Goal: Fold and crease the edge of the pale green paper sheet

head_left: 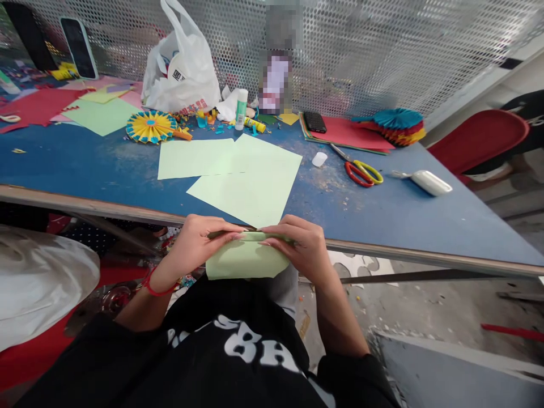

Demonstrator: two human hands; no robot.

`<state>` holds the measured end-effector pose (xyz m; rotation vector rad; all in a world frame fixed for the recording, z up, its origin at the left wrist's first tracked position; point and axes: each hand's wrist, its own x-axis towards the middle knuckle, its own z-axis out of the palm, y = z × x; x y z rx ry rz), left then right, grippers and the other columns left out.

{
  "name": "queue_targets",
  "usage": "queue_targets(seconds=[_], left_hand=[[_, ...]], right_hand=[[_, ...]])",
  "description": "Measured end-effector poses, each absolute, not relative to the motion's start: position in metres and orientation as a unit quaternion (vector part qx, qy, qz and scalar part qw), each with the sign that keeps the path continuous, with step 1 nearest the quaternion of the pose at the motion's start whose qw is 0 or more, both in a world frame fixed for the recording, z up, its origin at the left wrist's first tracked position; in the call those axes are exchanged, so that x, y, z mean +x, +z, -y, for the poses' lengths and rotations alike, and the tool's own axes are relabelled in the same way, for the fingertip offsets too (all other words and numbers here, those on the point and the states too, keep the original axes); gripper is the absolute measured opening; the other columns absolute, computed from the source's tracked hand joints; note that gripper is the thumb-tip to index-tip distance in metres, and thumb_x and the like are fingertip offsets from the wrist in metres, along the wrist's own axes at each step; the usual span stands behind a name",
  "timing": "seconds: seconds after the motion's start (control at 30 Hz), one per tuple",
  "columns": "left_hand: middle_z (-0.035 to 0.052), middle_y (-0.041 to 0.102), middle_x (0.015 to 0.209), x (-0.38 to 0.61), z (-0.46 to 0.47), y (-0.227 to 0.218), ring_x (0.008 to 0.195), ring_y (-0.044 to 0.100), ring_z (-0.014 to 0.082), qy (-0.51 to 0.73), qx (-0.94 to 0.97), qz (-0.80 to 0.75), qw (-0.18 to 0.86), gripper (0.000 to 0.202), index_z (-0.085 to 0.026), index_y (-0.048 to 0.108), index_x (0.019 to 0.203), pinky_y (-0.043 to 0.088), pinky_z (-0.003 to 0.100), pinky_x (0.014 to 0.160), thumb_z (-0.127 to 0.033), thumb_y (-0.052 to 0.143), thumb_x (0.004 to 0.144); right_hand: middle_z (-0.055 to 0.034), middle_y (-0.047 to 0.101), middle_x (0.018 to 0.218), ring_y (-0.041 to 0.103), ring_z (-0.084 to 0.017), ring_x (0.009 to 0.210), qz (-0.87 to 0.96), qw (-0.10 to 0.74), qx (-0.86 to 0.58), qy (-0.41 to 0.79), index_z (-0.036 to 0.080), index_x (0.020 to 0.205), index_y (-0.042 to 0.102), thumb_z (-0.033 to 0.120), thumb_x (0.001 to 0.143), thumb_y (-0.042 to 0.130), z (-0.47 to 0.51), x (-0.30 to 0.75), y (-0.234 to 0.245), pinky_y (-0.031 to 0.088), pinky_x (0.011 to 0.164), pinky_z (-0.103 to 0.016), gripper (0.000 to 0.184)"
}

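Note:
Between my two hands hangs a sheet of light green paper (246, 262), its upper edge folded into a narrow strip. My left hand (204, 241) pinches that strip from the left, thumb below and fingers above. From the other side my right hand (297, 243) grips the same strip, its fingertips close to the left ones. The paper is held just off the table's front edge, above my lap. Right behind it on the blue table (382, 215) lie two more light green sheets (255, 175), one overlapping the other.
Scissors (361, 170) with red and yellow handles lie to the right, near a white case (430, 182). A glue stick (241, 110) stands at the back beside paper scraps. A folded yellow-and-blue paper rosette (151, 127) and a plastic bag (181, 73) are at the left.

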<state>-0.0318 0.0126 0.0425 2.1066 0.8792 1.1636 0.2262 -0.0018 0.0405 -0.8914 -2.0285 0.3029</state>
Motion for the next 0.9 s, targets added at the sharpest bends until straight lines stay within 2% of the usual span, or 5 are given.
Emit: queue_targets(seconds=[0.23, 0.5, 0.73, 0.8, 0.9], left_hand=[[-0.0012, 0.083, 0.082, -0.028, -0.013, 0.043, 0.067, 0.073, 0.0127, 0.426, 0.79, -0.338, 0.284, 0.022, -0.023, 0.088, 0.1, 0.054, 0.019, 0.063, -0.029, 0.094, 0.081], [-0.0004, 0.083, 0.081, -0.027, -0.017, 0.042, 0.066, 0.075, 0.0109, 0.442, 0.814, -0.3, 0.229, 0.005, -0.018, 0.086, 0.094, 0.054, 0.016, 0.063, -0.023, 0.084, 0.092], [0.0003, 0.081, 0.077, -0.021, -0.039, 0.077, 0.063, 0.074, 0.0129, 0.407, 0.87, -0.273, 0.06, 0.024, -0.018, 0.078, 0.086, 0.051, 0.022, 0.059, -0.027, 0.067, 0.106], [0.0012, 0.082, 0.084, -0.017, -0.048, 0.1, 0.073, 0.078, 0.0164, 0.421, 0.864, -0.273, -0.036, 0.022, -0.021, 0.079, 0.091, 0.055, 0.026, 0.067, -0.028, 0.065, 0.107], [0.0012, 0.084, 0.098, -0.016, -0.055, 0.119, 0.11, 0.079, 0.025, 0.486, 0.816, -0.277, -0.145, 0.022, -0.026, 0.08, 0.092, 0.057, 0.046, 0.106, -0.028, 0.064, 0.107]], right_hand=[[-0.0018, 0.07, 0.083, 0.068, -0.015, 0.073, 0.81, 0.431, -0.375, 0.131, 0.023, 0.103, 0.08, 0.023, 0.102, 0.071, -0.001, 0.231, 0.037, 0.053, 0.065, -0.025, 0.01], [-0.0009, 0.069, 0.083, 0.066, -0.014, 0.075, 0.833, 0.397, -0.367, 0.118, 0.021, 0.1, 0.075, 0.022, 0.103, 0.069, -0.004, 0.234, 0.041, 0.049, 0.066, -0.026, 0.007], [-0.0027, 0.068, 0.076, 0.058, -0.018, 0.071, 0.877, 0.327, -0.348, -0.046, 0.022, 0.086, 0.067, 0.025, 0.108, 0.058, -0.017, 0.235, 0.088, 0.045, 0.064, -0.033, 0.024], [-0.0043, 0.07, 0.078, 0.06, -0.02, 0.075, 0.858, 0.347, -0.354, -0.134, 0.024, 0.086, 0.07, 0.027, 0.107, 0.06, -0.022, 0.234, 0.108, 0.047, 0.068, -0.037, 0.023], [-0.0034, 0.075, 0.088, 0.066, -0.024, 0.087, 0.794, 0.425, -0.365, -0.237, 0.033, 0.096, 0.077, 0.027, 0.105, 0.065, -0.019, 0.231, 0.122, 0.054, 0.086, -0.045, 0.016]])
